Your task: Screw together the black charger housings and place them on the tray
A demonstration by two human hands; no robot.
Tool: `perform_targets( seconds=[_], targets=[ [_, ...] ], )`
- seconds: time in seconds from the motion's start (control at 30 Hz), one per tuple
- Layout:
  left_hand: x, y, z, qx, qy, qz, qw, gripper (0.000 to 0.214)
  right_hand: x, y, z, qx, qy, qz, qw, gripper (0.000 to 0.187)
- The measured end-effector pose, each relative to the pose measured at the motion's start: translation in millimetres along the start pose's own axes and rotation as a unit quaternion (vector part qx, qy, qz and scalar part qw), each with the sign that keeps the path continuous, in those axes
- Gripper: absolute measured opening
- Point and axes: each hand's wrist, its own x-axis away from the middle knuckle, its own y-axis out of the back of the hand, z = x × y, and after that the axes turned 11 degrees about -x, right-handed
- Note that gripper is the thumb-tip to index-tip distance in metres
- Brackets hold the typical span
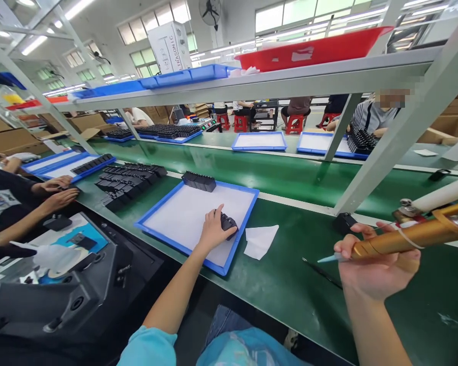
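My left hand (212, 229) reaches into a blue-rimmed white tray (164, 233) and grips a small black plastic part (228, 223) near the tray's right side. A short row of the same black parts (199, 181) stands at the tray's far edge. My right hand (374, 267) is closed round a gold pen-shaped tool (400, 241), its pale blue tip (326, 258) pointing left above the green belt. A white piece of paper (260, 240) lies between the two hands.
A heap of black parts (127, 183) lies on the green conveyor (290, 284) left of the tray. A co-worker's hands (55, 190) work at the left. A thin dark stick (322, 273) lies by my right hand. Slanted shelf posts (397, 132) rise ahead; more trays and people sit beyond.
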Motion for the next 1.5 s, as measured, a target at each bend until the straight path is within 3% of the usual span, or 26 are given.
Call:
perform_targets(
  seconds=[0.1,0.13,0.2,0.27,0.37,0.53,0.77,0.97,1.03,1.5],
  targets=[
    [8.5,6.2,1.9,0.204,0.053,-0.002,0.978,0.084,0.1,-1.3,0.2,0.004,0.005,-0.004,1.000,0.050],
    [13.7,9.7,0.3,0.300,0.068,0.014,0.951,0.083,0.4,-2.0,0.7,0.003,0.003,-0.005,1.000,0.048],
    [27.0,18.4,-7.3,0.480,0.071,0.058,0.872,0.081,1.6,-3.7,2.3,-0.001,-0.004,-0.005,1.000,0.043],
    [41.8,27.8,-19.9,0.595,0.049,0.088,0.797,0.082,2.7,-5.0,4.4,-0.003,-0.011,-0.005,1.000,0.038],
    [59.6,38.8,-40.7,0.664,0.035,0.098,0.741,0.085,3.1,-5.0,6.1,-0.001,-0.015,0.005,1.000,0.037],
    [70.9,41.6,-56.5,0.652,0.017,0.121,0.748,0.092,3.6,-2.5,3.9,-0.002,-0.001,0.012,1.000,0.038],
    [74.2,39.3,-58.6,0.678,0.024,0.150,0.719,0.095,-0.8,2.3,2.1,-0.014,-0.005,0.021,1.000,0.041],
    [74.9,42.8,-63.0,0.780,0.013,0.188,0.597,0.085,-11.8,11.4,-5.2,-0.004,0.034,-0.002,0.999,0.053],
    [74.8,43.6,-64.0,0.795,0.009,0.190,0.576,0.082,-12.5,12.4,-6.1,-0.002,0.031,-0.004,1.000,0.052],
    [73.6,42.3,-62.7,0.781,-0.014,0.188,0.595,0.086,-8.7,9.1,-4.5,-0.006,0.036,-0.004,0.999,0.052]
  ],
)
